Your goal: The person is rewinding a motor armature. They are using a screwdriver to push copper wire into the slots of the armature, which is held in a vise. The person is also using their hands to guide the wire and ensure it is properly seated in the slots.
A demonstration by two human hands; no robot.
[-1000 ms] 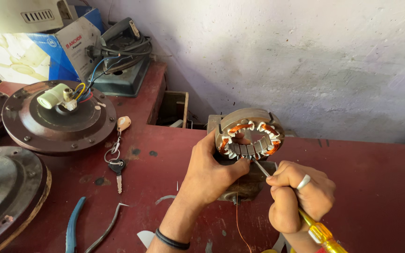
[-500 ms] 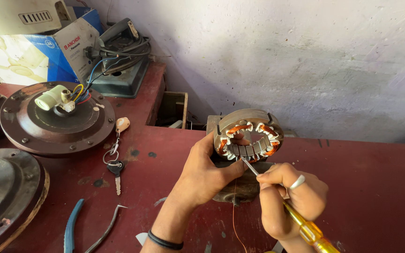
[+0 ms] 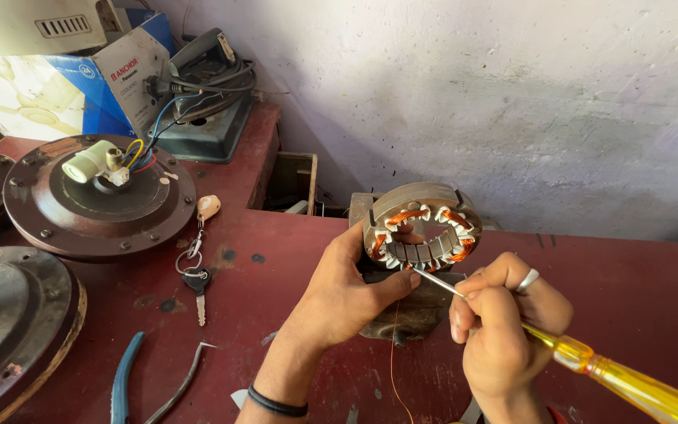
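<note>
Stator: a ring of steel laminations with copper coils and white slot insulation, held tilted toward the camera above a dark block on the red worktop.
Left hand: wrapped round the stator's near side, thumb pressed under the rim, fingers curled behind it.
Right hand: pinched round the shaft of a screwdriver with a yellow see-through handle, a ring on one finger.
Tip: it meets the lower inner edge of the ring, seemingly at a slot, though the exact contact is too small to tell.
Step in hand: probing or levering at the windings; it goes best with the stator braced firmly, the tip kept shallow and off the copper enamel, and light pressure.
Loose wire: a thin copper strand hangs below the stator.
Further out: keys on a ring, blue-handled pliers, round brown fan housings with coloured leads, a cardboard box.
</note>
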